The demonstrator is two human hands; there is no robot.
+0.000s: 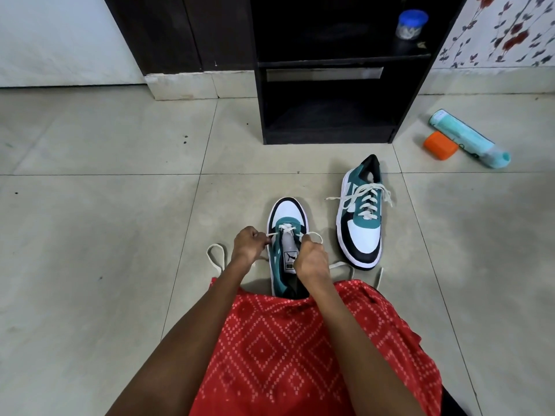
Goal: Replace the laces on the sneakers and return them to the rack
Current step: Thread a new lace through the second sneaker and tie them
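- Keeps the near sneaker (289,211), teal, white and black, flat on the floor tiles (105,220) right in front of the lap, toe pointing away towards the rack.
- Shows a white lace (286,228) crossed through the front eyelets only, with the grey tongue bare behind it as far as the hands leave it in view.
- Pinches one strand of that lace with the left hand (249,244), fingers curled, at the shoe's left edge.
- Grips the other strand in the right hand (310,259), fist closed above the tongue, with a small loop sticking out past the knuckles.
- Lets the slack trail onto the tiles on both sides: a loop to the left, loose ends to the right by the hem.
- Leaves the second sneaker (365,235) just to the right and a little farther off, toe turned back this way, laced up the front with the ends untied and splayed.
- Faces the dark rack (327,135) beyond both shoes, with a clear jar (412,24) with a blue lid on an upper shelf.
- Has a teal tube (468,139) lying on the tiles right of the rack, an orange container (441,145) just beside it.
- Wears a red garment (300,340) with a white diamond print, which covers the near sneaker's heel.
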